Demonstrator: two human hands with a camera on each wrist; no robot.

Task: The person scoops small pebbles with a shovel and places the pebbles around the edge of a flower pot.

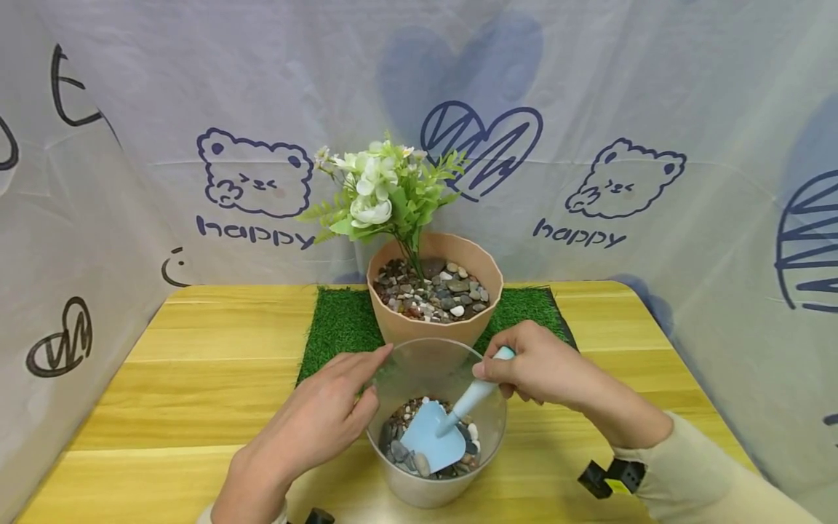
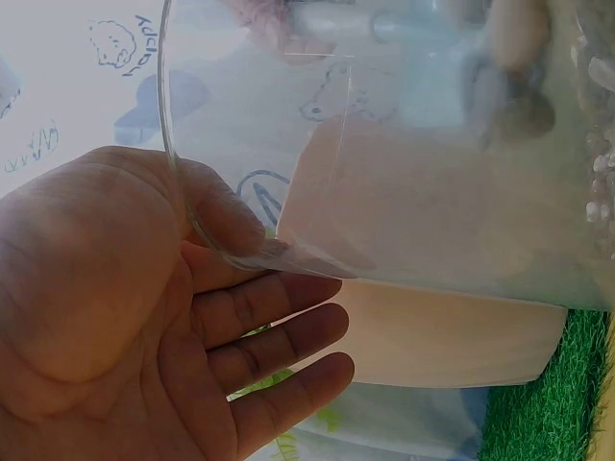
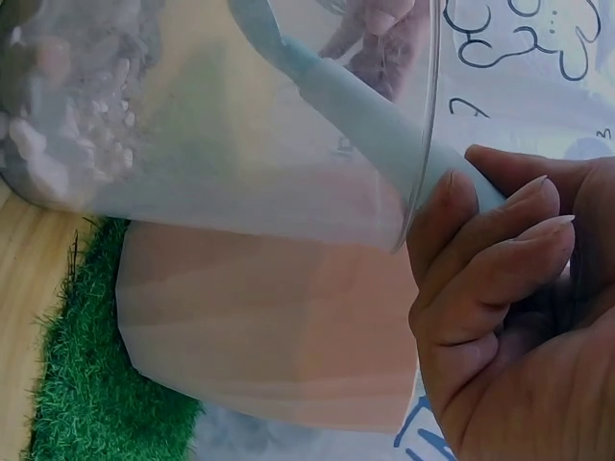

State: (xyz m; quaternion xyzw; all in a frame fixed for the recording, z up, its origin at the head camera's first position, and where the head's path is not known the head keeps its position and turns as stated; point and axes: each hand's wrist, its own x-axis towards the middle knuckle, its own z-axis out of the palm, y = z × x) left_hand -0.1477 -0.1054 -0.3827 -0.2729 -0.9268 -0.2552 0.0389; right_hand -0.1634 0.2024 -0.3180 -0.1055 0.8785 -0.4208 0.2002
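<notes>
Light-blue plastic shovel (image 1: 435,437) stands slanted inside the round translucent plastic bucket (image 1: 422,491)

Its blade lies among the small mixed-colour pebbles (image 1: 399,450). Some stones at the front edge look not very secure; if the blade tilts, they could roll off. The bucket could also slide or tip, in case the shovel pushes strongly on its wall, because the left hand (image 1: 327,400) has rather straight fingers at the rim and no firm hold is visible. The right hand (image 1: 533,364) grips the handle near its end, between thumb and curled fingers, with the forearm slanting toward the lower right.
</notes>
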